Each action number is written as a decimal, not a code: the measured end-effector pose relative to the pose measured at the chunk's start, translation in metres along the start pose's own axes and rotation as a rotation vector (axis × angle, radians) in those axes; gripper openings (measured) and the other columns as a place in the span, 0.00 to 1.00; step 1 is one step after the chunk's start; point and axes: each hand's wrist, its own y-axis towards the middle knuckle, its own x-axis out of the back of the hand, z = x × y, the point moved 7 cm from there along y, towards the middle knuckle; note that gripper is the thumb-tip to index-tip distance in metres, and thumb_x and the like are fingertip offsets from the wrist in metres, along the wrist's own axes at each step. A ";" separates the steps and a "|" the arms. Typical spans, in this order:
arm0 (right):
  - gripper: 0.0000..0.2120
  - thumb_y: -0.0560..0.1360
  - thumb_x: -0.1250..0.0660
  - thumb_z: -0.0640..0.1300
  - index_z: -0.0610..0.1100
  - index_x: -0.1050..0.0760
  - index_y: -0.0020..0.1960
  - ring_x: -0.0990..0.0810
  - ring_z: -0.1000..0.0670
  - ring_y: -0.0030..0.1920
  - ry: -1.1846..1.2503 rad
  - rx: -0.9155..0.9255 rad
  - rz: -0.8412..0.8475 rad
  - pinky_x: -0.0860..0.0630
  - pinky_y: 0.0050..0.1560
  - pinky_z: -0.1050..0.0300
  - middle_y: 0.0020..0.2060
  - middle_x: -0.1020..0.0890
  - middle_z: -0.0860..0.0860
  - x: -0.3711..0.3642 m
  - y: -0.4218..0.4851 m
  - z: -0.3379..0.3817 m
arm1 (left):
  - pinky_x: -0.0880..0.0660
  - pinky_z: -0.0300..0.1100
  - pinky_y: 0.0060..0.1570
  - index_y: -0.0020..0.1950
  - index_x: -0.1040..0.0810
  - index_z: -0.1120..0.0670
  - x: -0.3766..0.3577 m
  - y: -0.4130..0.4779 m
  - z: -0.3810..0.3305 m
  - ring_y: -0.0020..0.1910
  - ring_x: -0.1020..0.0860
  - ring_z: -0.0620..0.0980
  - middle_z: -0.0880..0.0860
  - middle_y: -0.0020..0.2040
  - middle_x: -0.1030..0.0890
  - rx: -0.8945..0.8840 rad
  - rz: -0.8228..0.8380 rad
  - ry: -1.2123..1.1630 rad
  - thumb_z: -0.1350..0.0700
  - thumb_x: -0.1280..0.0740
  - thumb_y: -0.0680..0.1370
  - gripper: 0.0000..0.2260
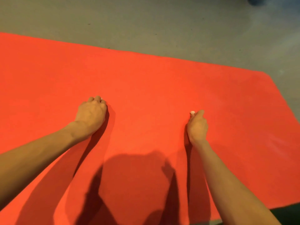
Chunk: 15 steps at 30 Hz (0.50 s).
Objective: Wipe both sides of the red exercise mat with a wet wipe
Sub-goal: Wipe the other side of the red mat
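The red exercise mat [146,82] lies spread flat on the grey floor and fills most of the view. My left hand [91,115] rests on the mat left of centre, knuckles up and fingers curled under. My right hand [198,125] rests on the mat right of centre, its fingers curled too. A small white bit, apparently the wet wipe [192,112], pokes out at the thumb side of my right hand; the rest is hidden in the fist. A tiny white speck shows at my left fingertips, and I cannot tell what it is.
Grey floor [162,21] runs beyond the mat's far edge and past its right end. A dark object [258,0] sits at the top right corner. Shadows of my arms and head fall on the near part of the mat.
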 end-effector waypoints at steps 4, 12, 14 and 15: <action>0.06 0.77 0.39 0.37 0.38 0.30 0.53 0.18 0.41 0.37 0.006 0.430 0.044 0.27 0.32 0.52 0.37 0.18 0.42 -0.039 -0.068 0.092 | 0.27 0.50 0.48 0.58 0.26 0.63 0.003 0.001 -0.006 0.57 0.27 0.60 0.60 0.57 0.25 0.018 0.026 0.041 0.63 0.41 0.76 0.12; 0.05 0.75 0.42 0.47 0.48 0.30 0.42 0.23 0.51 0.28 0.014 0.916 -0.019 0.31 0.29 0.57 0.27 0.25 0.53 -0.051 -0.187 0.161 | 0.26 0.50 0.47 0.61 0.28 0.65 0.002 -0.003 -0.007 0.57 0.25 0.61 0.62 0.58 0.26 -0.012 0.064 0.093 0.63 0.40 0.77 0.13; 0.06 0.74 0.42 0.48 0.49 0.28 0.42 0.22 0.51 0.30 0.028 0.914 0.012 0.31 0.30 0.56 0.28 0.24 0.53 -0.051 -0.181 0.159 | 0.26 0.49 0.47 0.62 0.29 0.65 0.003 -0.002 -0.008 0.57 0.25 0.61 0.62 0.58 0.26 0.002 0.077 0.117 0.63 0.40 0.77 0.14; 0.07 0.74 0.42 0.49 0.50 0.27 0.42 0.22 0.51 0.32 0.005 0.912 0.018 0.32 0.33 0.55 0.29 0.24 0.53 -0.052 -0.181 0.157 | 0.26 0.48 0.48 0.62 0.29 0.65 0.003 -0.001 -0.010 0.57 0.25 0.60 0.61 0.58 0.26 0.000 0.079 0.132 0.62 0.40 0.77 0.14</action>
